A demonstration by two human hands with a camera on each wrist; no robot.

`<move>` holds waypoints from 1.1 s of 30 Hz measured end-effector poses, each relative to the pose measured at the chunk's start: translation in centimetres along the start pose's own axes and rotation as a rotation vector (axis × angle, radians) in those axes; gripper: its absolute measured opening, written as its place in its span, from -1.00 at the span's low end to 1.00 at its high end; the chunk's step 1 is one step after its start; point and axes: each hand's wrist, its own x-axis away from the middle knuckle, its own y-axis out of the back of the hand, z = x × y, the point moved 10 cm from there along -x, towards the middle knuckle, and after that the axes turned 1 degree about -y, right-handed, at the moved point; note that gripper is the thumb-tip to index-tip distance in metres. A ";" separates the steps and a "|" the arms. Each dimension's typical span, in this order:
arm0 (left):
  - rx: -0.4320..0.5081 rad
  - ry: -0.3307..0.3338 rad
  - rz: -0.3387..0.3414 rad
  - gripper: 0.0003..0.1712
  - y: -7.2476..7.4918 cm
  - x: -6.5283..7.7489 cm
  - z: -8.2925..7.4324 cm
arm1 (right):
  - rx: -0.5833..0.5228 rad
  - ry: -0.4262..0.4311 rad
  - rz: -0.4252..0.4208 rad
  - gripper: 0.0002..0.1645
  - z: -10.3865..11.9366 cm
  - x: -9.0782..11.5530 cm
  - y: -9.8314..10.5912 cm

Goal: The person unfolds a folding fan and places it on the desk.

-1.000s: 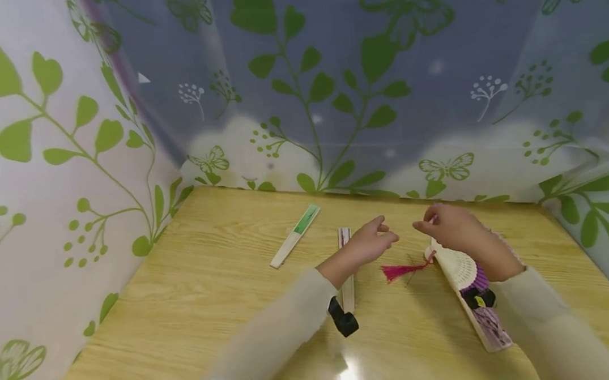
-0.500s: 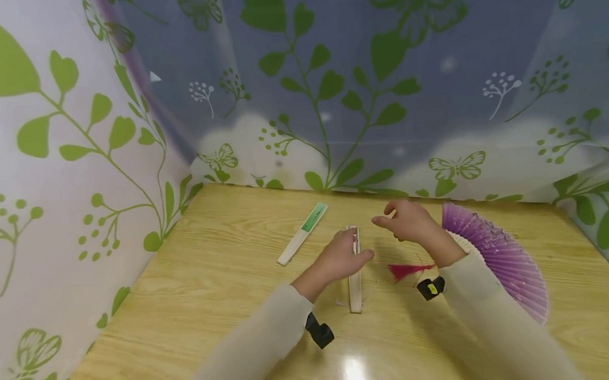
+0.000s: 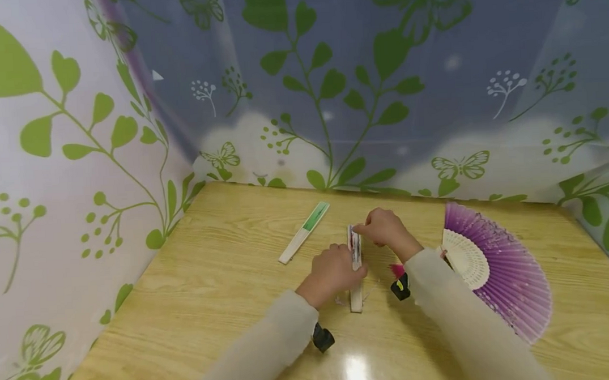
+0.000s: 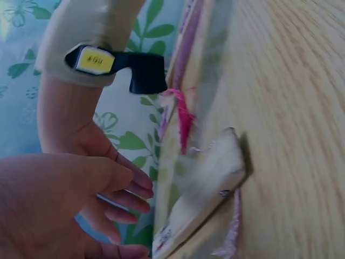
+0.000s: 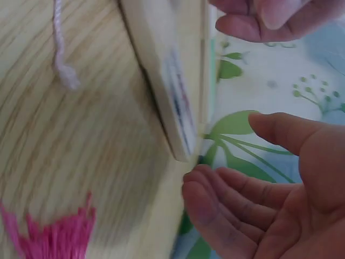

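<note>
A folded hand fan [image 3: 357,298] with pale wooden outer sticks lies lengthwise on the table in front of the person. My left hand [image 3: 333,272] is over its middle, thumb to the right, covering part of it in the head view; the left wrist view shows that hand [image 4: 59,202] with thumb and fingers apart. The right hand [image 3: 386,230] is at the fan's far end, fingertips right by its tip. In the right wrist view, thumb and fingers of the right hand [image 5: 275,199] are spread beside the fan [image 5: 161,70], with nothing between them.
An unfolded purple fan [image 3: 512,271] with pale ribs lies at the right, its pink tassel [image 3: 396,270] partly behind the right wrist. Another folded fan [image 3: 303,233], with a green panel, lies back left. Patterned cloth [image 3: 331,98] hangs around the table [image 3: 187,308].
The right hand has left the purple fan, which now lies unfolded, and moved left to the folded fan's far end. The left hand has come down over the folded fan's middle.
</note>
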 end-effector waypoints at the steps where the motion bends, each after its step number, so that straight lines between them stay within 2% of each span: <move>1: -0.034 0.009 0.002 -0.30 -0.1 0.0 0.1 | 0.012 -0.005 0.007 -0.46 0.1 -0.2 -0.3; 3: -0.080 0.021 -0.003 -0.29 -0.2 0.1 0.1 | 0.044 -0.006 0.023 -0.40 0.2 -0.5 -1.0; 9: -0.136 0.023 0.015 -0.30 -1.4 0.1 -0.1 | 0.076 -0.028 0.024 -0.41 0.0 -0.1 -2.1; 13: -0.145 0.037 0.035 -0.20 -1.9 -0.1 0.0 | 0.083 -0.029 0.021 -0.38 0.2 -0.4 -2.6; 17: -0.187 0.044 0.030 -0.11 -2.2 -0.3 -0.1 | 0.131 -0.025 0.003 -0.46 0.6 -0.5 -2.7; 23: -0.288 0.048 0.034 -0.22 -2.6 -0.6 -0.3 | 0.201 -0.033 -0.031 -0.58 1.2 -0.4 -2.4; 26: -0.294 0.046 0.033 -0.24 -2.8 -0.7 -0.3 | 0.219 -0.027 -0.032 -0.59 1.3 -0.3 -2.5; 33: -0.296 0.054 0.029 -0.27 -2.8 -0.6 -0.3 | 0.165 -0.016 -0.029 -0.61 1.4 -0.5 -2.9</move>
